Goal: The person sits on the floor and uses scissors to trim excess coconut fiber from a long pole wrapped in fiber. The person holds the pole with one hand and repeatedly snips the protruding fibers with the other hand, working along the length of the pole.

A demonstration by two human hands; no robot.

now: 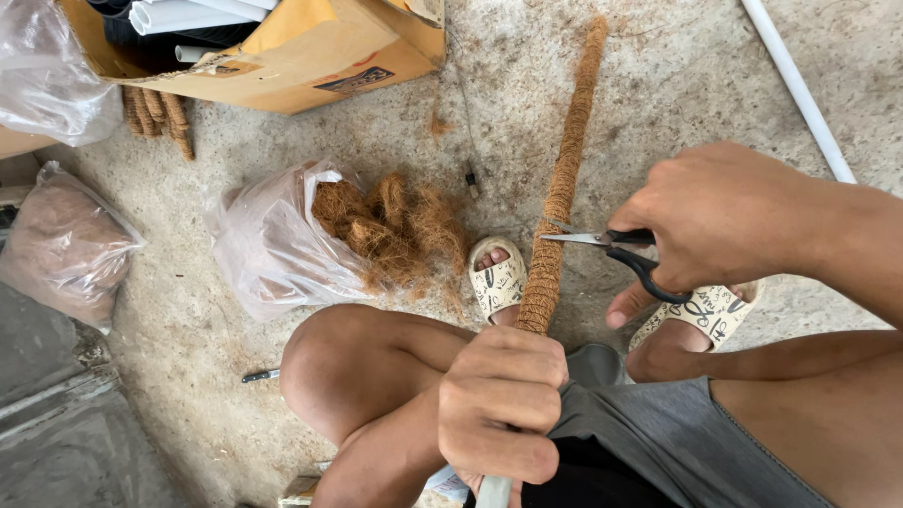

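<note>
My left hand (503,403) grips the near end of a long pole wrapped in brown coir fibre (562,179), which slants away across the concrete floor. My right hand (720,221) holds black-handled scissors (611,243), their blades touching the pole at a thin tie around its wrapping. I am crouched, my knee and patterned sandals (499,280) are under the pole.
A clear plastic bag spilling loose coir fibre (386,226) lies left of the pole. Another filled bag (66,245) sits at the far left. A cardboard box with white pipes (282,47) stands at the top, wrapped sticks (155,115) beside it. A white pipe (800,89) lies at right.
</note>
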